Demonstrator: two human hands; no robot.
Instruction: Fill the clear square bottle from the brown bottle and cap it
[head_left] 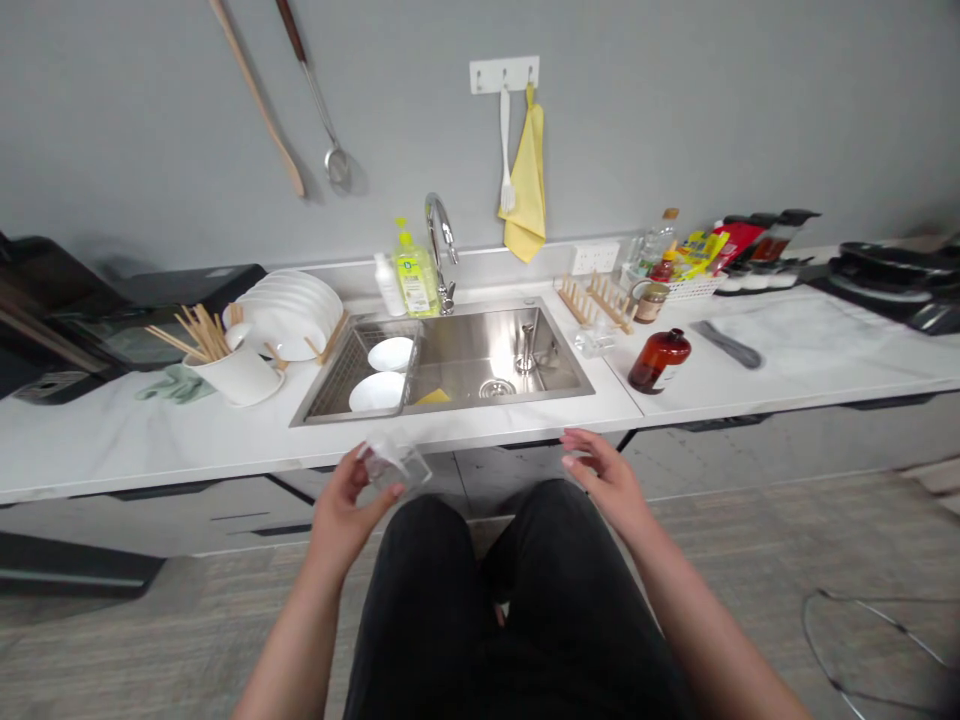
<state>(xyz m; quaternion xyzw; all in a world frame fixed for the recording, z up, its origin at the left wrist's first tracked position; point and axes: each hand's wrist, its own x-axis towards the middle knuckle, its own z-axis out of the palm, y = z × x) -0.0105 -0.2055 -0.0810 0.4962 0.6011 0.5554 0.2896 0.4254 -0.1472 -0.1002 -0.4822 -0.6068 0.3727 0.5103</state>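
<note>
My left hand (347, 505) is closed on a small clear square-sided container (396, 460), tilted in front of the counter edge; motion blurs its details. Apart from it, my right hand (606, 478) hangs near the counter's front edge with fingers loosely spread and nothing in them. An amber bottle (660, 360) stands slightly tilted in the view on the countertop to the right. Between that bottle and the sink (480, 405) lies another clear object (595, 342), too faint to name.
White bowls (379, 390) sit in a wire basket in the sink, below the faucet (439, 240). On the left are upright plates (289, 310) and a white holder (238, 378) of chopsticks. A grey strap-like item (726, 344) and a black pan (900, 265) are on the right.
</note>
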